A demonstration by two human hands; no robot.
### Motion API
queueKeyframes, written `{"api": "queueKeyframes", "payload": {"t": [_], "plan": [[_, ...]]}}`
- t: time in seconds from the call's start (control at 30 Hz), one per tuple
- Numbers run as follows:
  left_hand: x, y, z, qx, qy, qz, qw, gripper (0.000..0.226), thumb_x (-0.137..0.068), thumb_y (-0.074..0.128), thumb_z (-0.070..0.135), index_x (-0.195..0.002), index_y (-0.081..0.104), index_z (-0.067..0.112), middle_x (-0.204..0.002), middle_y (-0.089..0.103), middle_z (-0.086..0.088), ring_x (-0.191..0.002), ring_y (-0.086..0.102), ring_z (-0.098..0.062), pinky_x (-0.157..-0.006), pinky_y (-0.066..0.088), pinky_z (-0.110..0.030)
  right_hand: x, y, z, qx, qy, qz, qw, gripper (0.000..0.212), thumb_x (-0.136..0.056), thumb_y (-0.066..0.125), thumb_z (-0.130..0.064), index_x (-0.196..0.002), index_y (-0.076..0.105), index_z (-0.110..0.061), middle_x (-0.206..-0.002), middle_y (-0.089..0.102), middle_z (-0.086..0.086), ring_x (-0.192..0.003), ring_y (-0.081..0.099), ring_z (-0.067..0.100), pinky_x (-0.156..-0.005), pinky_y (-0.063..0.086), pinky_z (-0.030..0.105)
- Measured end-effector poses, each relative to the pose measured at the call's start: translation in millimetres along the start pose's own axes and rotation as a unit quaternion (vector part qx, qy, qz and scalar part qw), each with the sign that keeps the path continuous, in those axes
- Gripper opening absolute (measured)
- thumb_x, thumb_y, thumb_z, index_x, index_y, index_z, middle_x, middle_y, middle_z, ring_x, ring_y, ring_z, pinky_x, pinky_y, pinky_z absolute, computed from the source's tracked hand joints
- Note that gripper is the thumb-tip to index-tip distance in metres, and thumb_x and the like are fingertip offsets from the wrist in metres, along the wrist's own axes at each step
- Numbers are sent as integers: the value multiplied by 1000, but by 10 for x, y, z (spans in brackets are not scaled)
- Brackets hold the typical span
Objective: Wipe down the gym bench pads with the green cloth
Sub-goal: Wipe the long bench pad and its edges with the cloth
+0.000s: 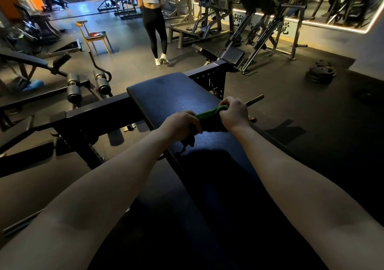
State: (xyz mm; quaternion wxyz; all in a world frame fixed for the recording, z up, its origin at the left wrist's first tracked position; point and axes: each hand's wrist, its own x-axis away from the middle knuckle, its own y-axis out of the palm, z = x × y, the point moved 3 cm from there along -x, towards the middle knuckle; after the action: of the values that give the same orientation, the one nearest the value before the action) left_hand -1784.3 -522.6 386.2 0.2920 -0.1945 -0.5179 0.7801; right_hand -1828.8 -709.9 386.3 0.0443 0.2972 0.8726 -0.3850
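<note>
Gripping with our left hand [180, 124] one end of the green cloth [209, 114], fingers curled; right hand [233, 114] clenches the other. Cloth's long axis runs crosswise, just above the bench pad [166, 95], equally near both hands.

Green cloth [208, 116] on bench pad [166, 95]

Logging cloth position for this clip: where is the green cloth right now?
In the head view the green cloth sits centre frame, stretched between the left hand and right hand, both gripping it just above the dark bench pad.
</note>
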Motion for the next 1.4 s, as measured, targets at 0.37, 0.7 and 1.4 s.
{"api": "queueKeyframes", "payload": {"t": [0.37,0.7,1.4], "plan": [[82,125,246,513,-158,42,843,27,-100,43,20,-97,69,17,-80,72,-2,-76,69,-17,-74,58,-35,561,177,-126,-70,-200,-71,975,35,-74,79,-5,-107,67,-4,-101,62,11,-89,55,16,-73,46,22],[223,221,61,555,-112,75,821,18,-90,49,2,-94,61,15,-83,64,-5,-75,63,-21,-64,53,-32,576,185,76,-246,73,-126,958,44,-87,63,-23,-128,50,-25,-119,51,10,-103,55,18,-85,49,33],[320,606,48,362,-199,192,890,45,-81,68,2,-120,50,18,-101,61,-4,-93,62,-21,-76,49,-28,617,194,211,-73,-24,-68,995,26,-77,68,-9,-99,74,-21,-94,53,4,-87,54,18,-76,40,23]]}}
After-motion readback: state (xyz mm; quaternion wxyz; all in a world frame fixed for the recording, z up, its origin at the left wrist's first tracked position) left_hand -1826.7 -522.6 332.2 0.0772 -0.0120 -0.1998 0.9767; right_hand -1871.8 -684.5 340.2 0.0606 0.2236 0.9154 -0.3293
